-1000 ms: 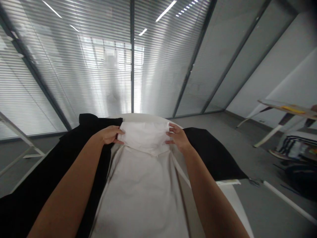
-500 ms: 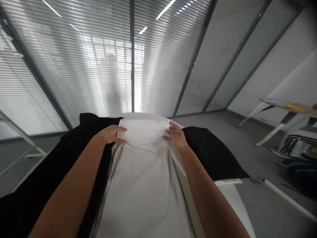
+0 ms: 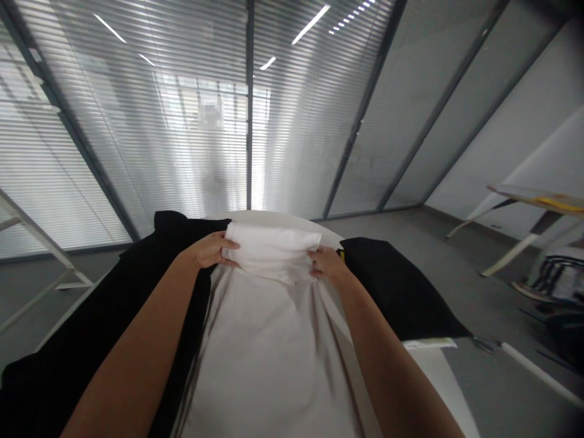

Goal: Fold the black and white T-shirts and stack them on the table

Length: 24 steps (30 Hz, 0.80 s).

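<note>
A long off-white cloth (image 3: 260,353) stretches away from me, its far part folded over into a brighter white band (image 3: 274,244). My left hand (image 3: 212,250) pinches the band's left end, thumb below and fingers above. At the other end, my right hand (image 3: 329,264) has its fingers curled round the lower right corner; part of the grip is hidden behind the fabric. Black fabric (image 3: 109,304) lies under and beside my left forearm. Another black piece (image 3: 401,286) is to the right of my right forearm.
The white table (image 3: 449,389) has a rounded far edge. Beyond it stands a glass partition with blinds (image 3: 292,134). A white metal frame (image 3: 43,234) is at the left. On the right are a table with a yellow item (image 3: 559,204) and a white pole (image 3: 538,371).
My right hand has moved from the band's upper right edge down to its lower corner, and its fingers are more curled. My left hand keeps its hold. The view has shifted slightly.
</note>
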Available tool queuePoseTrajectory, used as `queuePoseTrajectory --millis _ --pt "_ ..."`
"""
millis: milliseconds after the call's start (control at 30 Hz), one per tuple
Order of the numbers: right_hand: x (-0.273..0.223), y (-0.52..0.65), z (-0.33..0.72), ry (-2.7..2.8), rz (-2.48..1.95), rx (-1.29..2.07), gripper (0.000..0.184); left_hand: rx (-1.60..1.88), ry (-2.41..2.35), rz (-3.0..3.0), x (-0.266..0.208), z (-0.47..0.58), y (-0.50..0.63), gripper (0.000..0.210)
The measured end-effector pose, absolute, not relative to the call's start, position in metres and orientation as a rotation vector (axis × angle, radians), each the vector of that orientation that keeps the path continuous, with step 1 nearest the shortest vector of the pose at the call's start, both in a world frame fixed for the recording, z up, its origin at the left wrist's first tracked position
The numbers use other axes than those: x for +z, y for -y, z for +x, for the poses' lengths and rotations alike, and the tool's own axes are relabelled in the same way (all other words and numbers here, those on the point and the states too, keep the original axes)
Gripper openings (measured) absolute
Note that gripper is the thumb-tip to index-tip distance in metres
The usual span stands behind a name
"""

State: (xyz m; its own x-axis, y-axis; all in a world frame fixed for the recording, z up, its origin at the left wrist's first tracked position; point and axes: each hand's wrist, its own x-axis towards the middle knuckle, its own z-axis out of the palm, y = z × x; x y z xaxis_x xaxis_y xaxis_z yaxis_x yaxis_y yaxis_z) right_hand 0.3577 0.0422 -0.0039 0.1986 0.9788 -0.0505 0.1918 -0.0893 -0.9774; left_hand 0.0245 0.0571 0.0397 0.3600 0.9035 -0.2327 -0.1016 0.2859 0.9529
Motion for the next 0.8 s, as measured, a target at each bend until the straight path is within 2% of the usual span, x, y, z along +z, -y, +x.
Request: queuePoseTrajectory --millis 133,400,633,800 --pt "0.010 -0.033 0.353 1.031 -1.517 1.203 0.026 0.830 -0.982 1.027 0.040 0.023 -0.057 0.061" --pt "0.025 -0.024 0.352 0.951 -1.355 1.430 0.030 0.783 -1.015 1.078 0.045 0.019 -0.052 0.059" --pt "0.030 -0.016 0.354 1.052 -1.066 1.435 0.040 0.984 -0.923 1.165 0.052 0.016 -0.047 0.063" --pt "0.034 -0.015 0.352 1.108 -0.909 1.353 0.044 1.169 -0.845 1.155 0.049 0.016 -0.049 0.046"
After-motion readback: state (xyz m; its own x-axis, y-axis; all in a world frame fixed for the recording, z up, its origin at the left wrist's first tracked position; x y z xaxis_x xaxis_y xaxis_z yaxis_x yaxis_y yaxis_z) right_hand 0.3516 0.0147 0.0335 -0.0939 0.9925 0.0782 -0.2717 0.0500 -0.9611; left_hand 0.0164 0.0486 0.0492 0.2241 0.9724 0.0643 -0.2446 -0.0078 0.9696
